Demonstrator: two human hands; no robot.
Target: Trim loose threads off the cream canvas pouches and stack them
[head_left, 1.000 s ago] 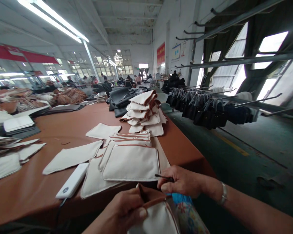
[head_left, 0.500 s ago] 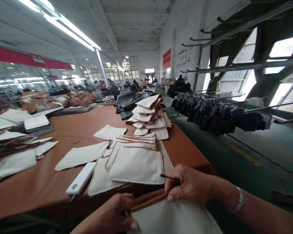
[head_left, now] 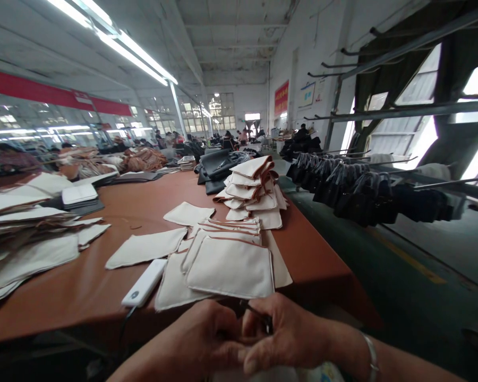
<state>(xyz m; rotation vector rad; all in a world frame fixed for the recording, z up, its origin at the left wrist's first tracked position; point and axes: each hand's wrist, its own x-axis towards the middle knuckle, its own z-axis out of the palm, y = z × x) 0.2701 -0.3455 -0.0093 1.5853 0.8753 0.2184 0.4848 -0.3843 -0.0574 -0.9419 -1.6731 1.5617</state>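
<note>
At the bottom centre, my left hand [head_left: 201,339] and my right hand [head_left: 287,331] meet, fingers closed together on a cream fabric piece [head_left: 273,374] with a brown edge, mostly hidden beneath them. A small dark tool [head_left: 258,314] also sticks out of my right hand's grip; its exact kind is unclear. Just beyond the hands, a cream panel with stitched edges [head_left: 231,265] lies on top of similar panels on the brown-covered table [head_left: 143,201]. A bracelet circles my right wrist.
A white power bank [head_left: 145,284] with a cable lies near the table's front edge. Behind the panels rises a folded stack [head_left: 253,185]. Cream pieces [head_left: 35,260] are piled at left. Dark bags [head_left: 354,199] hang from a rack on the right. People sit far back.
My hands have come together, and the fabric piece between them is now lower and mostly covered. The view has shifted slightly, so the table items appear further right.
</note>
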